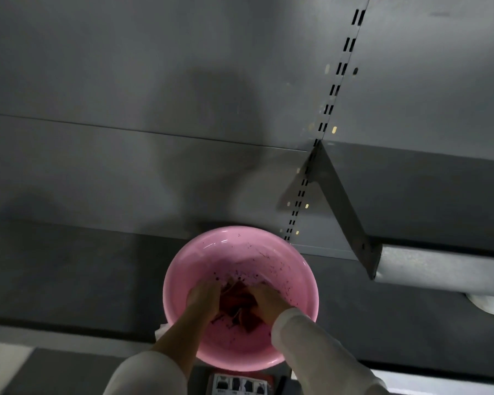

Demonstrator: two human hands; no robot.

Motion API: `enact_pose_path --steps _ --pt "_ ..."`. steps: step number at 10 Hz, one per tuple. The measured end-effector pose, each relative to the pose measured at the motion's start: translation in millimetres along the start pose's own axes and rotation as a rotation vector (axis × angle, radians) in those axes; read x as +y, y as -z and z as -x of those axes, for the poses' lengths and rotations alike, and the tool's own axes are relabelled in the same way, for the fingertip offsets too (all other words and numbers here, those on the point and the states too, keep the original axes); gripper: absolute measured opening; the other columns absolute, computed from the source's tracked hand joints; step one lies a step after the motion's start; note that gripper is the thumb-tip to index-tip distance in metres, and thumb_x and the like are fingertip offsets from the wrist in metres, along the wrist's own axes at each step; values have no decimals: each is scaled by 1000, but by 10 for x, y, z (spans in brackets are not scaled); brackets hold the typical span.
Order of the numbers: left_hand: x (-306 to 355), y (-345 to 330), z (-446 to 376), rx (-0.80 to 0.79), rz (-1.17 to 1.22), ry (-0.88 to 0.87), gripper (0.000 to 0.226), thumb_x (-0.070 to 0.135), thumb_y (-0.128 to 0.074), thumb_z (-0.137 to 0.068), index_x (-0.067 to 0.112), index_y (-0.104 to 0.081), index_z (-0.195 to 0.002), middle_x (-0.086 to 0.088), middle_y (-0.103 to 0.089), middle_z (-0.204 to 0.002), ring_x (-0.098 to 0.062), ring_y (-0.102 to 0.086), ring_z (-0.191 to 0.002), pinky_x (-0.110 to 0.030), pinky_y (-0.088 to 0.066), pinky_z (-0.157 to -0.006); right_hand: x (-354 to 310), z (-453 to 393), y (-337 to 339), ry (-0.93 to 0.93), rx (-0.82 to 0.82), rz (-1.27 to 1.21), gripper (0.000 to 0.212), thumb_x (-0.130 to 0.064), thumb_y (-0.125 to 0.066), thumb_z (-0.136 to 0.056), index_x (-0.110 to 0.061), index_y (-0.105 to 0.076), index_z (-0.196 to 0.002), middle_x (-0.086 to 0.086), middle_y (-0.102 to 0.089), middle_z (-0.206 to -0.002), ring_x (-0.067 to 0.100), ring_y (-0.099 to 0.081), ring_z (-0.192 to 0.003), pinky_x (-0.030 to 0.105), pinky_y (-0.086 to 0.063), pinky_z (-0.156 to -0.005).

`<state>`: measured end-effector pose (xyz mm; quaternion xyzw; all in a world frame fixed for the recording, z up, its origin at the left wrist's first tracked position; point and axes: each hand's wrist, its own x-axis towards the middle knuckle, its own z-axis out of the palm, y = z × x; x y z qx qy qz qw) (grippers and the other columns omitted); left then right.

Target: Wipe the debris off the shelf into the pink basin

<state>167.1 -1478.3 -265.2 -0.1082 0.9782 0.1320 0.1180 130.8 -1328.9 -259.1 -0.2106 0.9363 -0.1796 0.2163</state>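
I see both hands inside the pink basin (200,252) — left hand (203,296) and right hand (267,299) closed on a dark red cloth (236,299). Specks lie inside the basin; the shelf (69,269) beside it looks mostly clean — probably near the end.

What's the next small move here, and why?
Probably lift the dark red cloth out of the pink basin toward the shelf: both the left hand and right hand grip it inside the basin, where debris specks already lie.
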Motion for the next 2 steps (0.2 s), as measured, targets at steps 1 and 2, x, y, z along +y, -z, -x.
enact_pose_path --steps 1,2 --pt "57 35 0 36 28 -31 39 8 -40 -95 14 -45 -134 -8 -48 -137 -25 -44 -127 -35 -40 -101 -47 136 142 31 83 -59 26 -8 -43 -94 -1 -63 -109 16 -65 -115 30 -59 -108 36 -45 -100" --pt "132 130 60 9 145 -69 32 14 -38 -97 18 -53 -125 -7 -58 -125 -26 -53 -113 -36 -45 -94 -111 360 312 35 113 -125 27 -9 -39 -96 2 -64 -97 19 -67 -107 29 -61 -99 35 -47 -92"
